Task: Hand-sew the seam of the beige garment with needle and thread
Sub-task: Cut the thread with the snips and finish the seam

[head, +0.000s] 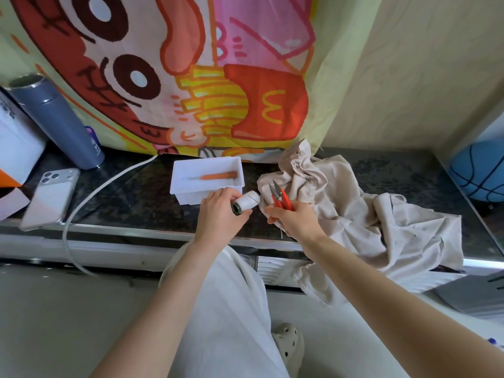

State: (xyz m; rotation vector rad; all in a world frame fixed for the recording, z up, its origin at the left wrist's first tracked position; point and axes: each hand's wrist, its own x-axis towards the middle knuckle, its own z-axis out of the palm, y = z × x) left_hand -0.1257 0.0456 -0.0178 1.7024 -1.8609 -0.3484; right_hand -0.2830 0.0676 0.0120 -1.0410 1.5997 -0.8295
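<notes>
At a dark stone counter point(141, 203), a person's left hand point(218, 214) grips a spool of white thread point(245, 203) while the right hand point(296, 221) holds red-handled snips point(281, 199), blades apart. The crumpled beige garment point(368, 214) lies just right of both hands, draping over the counter's edge, beside a white tray point(207, 175).
</notes>
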